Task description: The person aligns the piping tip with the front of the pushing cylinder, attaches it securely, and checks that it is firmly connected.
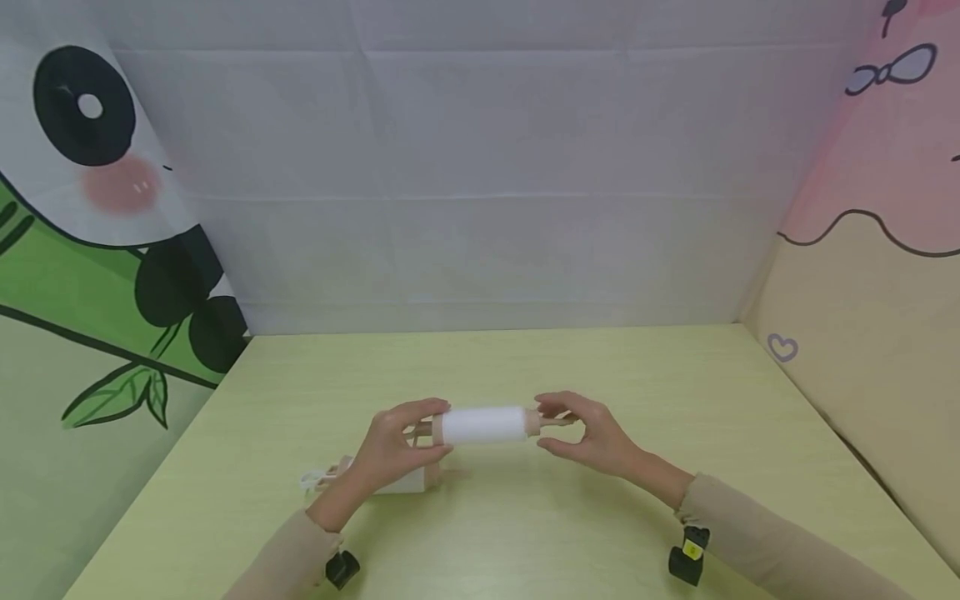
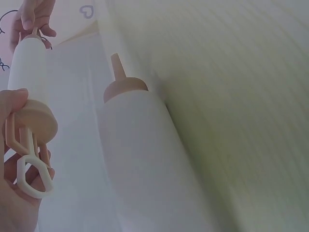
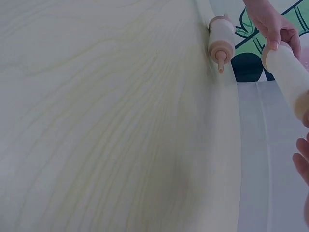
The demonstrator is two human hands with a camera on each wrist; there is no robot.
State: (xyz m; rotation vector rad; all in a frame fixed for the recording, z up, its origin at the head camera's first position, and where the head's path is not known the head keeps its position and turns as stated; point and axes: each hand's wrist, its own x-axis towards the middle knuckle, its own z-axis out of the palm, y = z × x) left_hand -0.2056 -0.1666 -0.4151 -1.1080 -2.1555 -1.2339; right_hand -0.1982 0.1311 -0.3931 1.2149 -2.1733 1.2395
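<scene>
A syringe (image 1: 483,425) with a white barrel and pinkish end caps is held level above the table. My left hand (image 1: 397,437) grips its cap at the handle end, thumb below and fingers above. In the left wrist view, its pink finger loops and white plunger ring (image 2: 35,176) lie against the palm. Around the nozzle end, my right hand (image 1: 592,433) has its thumb and fingers spread apart, with the nozzle (image 1: 557,422) between them. A second, similar syringe (image 2: 140,145) lies on the table behind my left hand, partly hidden in the head view.
The light wooden table (image 1: 637,367) runs back to a pale grey cloth wall (image 1: 487,167). Cartoon-printed panels stand along both sides, a green and white one (image 1: 112,275) on the left, a pink and beige one (image 1: 862,333) on the right.
</scene>
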